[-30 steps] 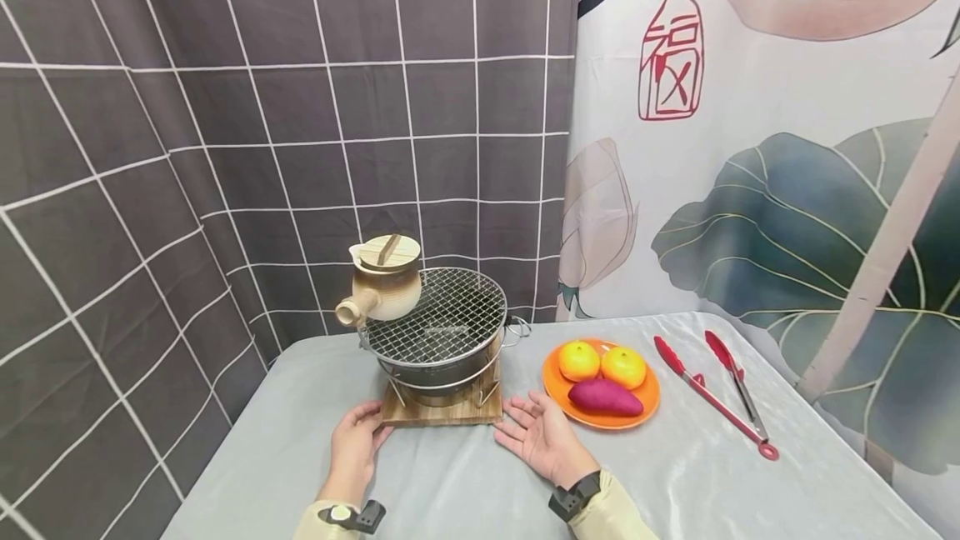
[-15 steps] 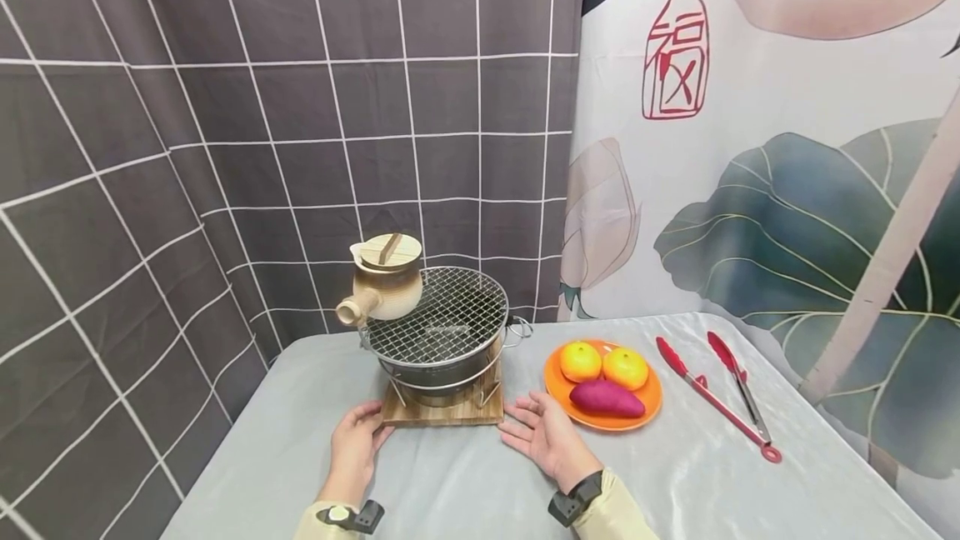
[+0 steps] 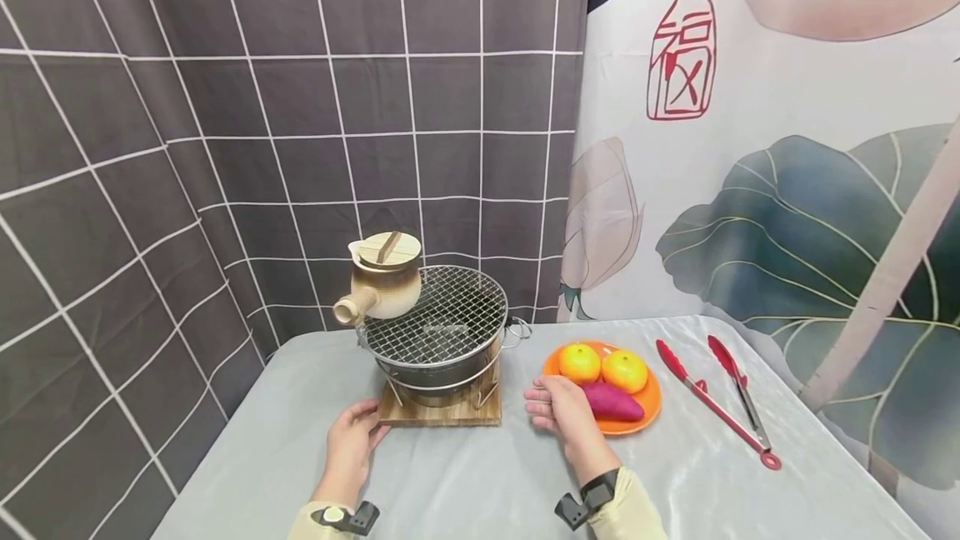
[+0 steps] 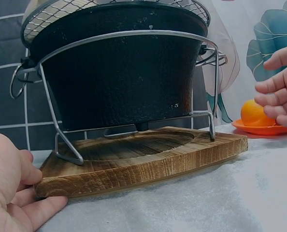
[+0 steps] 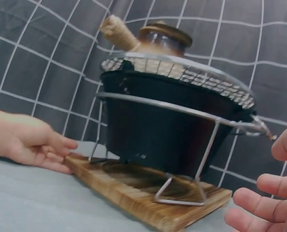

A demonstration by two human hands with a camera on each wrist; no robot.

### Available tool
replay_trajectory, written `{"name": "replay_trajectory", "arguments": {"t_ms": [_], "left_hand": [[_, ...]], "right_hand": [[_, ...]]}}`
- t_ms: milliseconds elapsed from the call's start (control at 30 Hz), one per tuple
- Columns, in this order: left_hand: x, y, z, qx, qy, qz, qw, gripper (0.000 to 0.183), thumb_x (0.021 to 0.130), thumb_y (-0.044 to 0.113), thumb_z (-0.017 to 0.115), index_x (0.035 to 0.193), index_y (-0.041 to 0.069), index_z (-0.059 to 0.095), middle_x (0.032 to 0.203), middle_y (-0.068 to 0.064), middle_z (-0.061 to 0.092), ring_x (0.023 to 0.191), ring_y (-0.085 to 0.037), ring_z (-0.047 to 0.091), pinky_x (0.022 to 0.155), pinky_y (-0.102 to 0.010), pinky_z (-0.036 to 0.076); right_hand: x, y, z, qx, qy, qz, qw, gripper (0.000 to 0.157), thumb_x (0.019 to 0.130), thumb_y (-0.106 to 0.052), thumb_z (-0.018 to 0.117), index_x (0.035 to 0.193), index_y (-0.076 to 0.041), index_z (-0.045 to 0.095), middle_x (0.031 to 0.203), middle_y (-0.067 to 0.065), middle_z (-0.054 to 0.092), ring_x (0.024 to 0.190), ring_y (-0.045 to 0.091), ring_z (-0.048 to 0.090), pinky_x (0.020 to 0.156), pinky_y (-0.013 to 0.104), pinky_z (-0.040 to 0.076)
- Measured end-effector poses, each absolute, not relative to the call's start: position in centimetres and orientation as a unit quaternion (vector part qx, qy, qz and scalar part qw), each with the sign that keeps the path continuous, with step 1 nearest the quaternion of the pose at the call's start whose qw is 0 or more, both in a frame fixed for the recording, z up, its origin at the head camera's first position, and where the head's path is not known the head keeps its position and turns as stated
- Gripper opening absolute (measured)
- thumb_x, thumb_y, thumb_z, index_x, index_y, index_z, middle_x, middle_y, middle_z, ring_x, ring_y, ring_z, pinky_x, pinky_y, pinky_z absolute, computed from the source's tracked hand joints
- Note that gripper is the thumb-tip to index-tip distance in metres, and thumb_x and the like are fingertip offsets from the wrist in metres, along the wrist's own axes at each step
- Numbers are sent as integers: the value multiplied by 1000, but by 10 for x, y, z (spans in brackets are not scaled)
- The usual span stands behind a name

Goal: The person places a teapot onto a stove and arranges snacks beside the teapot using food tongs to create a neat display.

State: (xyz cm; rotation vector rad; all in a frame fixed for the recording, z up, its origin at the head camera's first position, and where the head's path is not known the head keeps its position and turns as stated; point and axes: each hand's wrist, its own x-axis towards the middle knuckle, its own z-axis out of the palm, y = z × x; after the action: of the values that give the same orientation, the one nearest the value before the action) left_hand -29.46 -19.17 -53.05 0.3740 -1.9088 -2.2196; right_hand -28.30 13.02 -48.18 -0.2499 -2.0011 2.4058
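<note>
Fingers, left hand (image 3: 348, 448): pinching the near left corner of the wooden board (image 3: 442, 417); how far they go beneath, I cannot tell.
Fingers, right hand (image 3: 566, 415): loosely bent, grasping nothing; this hand hides part of the orange plate (image 3: 652, 400) and one end of the purple sweet potato (image 3: 617, 402).
Wooden board: on the grey cloth (image 3: 450, 482), under the black grill (image 4: 119, 87).
Clay pot (image 3: 393, 294): on the mesh (image 3: 453, 315); cut off in the left wrist view, blurred in the right.
</note>
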Motion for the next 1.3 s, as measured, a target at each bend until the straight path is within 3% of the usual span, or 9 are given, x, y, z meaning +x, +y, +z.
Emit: {"name": "replay_trajectory", "arguments": {"t_ms": [300, 467, 667, 967, 1133, 1300], "left_hand": [[-295, -193, -533, 129, -641, -751, 89, 37, 100, -6, 46, 135, -16, 44, 142, -36, 41, 134, -48, 44, 94, -33, 60], [-295, -191, -536, 123, -636, -756, 94, 35, 100, -6, 48, 133, -18, 46, 137, -36, 45, 124, -40, 54, 91, -32, 61], [-297, -190, -537, 125, -631, -758, 104, 33, 99, -6, 48, 130, -18, 49, 134, -34, 49, 111, -27, 61, 87, -29, 62], [-298, -191, -536, 124, -630, -759, 107, 32, 99, -6, 49, 129, -18, 49, 133, -33, 50, 112, -27, 60, 86, -29, 62], [-297, -194, -535, 124, -628, -761, 105, 33, 98, -8, 47, 130, -19, 48, 135, -34, 48, 117, -32, 58, 89, -31, 62], [-297, -195, -535, 121, -630, -760, 104, 32, 99, -7, 48, 129, -18, 48, 137, -35, 47, 118, -33, 58, 89, -31, 61]], "right_hand": [[-284, 140, -465, -85, -671, 736, 39, 30, 102, -18, 56, 118, 7, 58, 94, 8, 73, 72, 14, 66, 60, 22, 58], [-285, 151, -451, -94, -687, 719, 56, 28, 102, -20, 57, 116, 4, 59, 97, 9, 73, 76, 13, 67, 64, 22, 59], [-288, 174, -442, -88, -708, 698, 57, 34, 105, -23, 53, 125, 5, 55, 105, 10, 72, 81, 15, 69, 71, 26, 61], [-296, 219, -435, -81, -779, 612, 111, 36, 106, -27, 50, 127, 2, 56, 113, 15, 68, 85, 12, 66, 76, 24, 61], [-298, 248, -437, -83, -835, 521, 155, 37, 106, -30, 49, 127, -1, 59, 119, 22, 66, 99, 26, 66, 81, 32, 58], [-302, 281, -446, -98, -876, 435, 185, 39, 105, -30, 48, 129, 0, 56, 125, 28, 60, 115, 41, 56, 97, 52, 50]]}}
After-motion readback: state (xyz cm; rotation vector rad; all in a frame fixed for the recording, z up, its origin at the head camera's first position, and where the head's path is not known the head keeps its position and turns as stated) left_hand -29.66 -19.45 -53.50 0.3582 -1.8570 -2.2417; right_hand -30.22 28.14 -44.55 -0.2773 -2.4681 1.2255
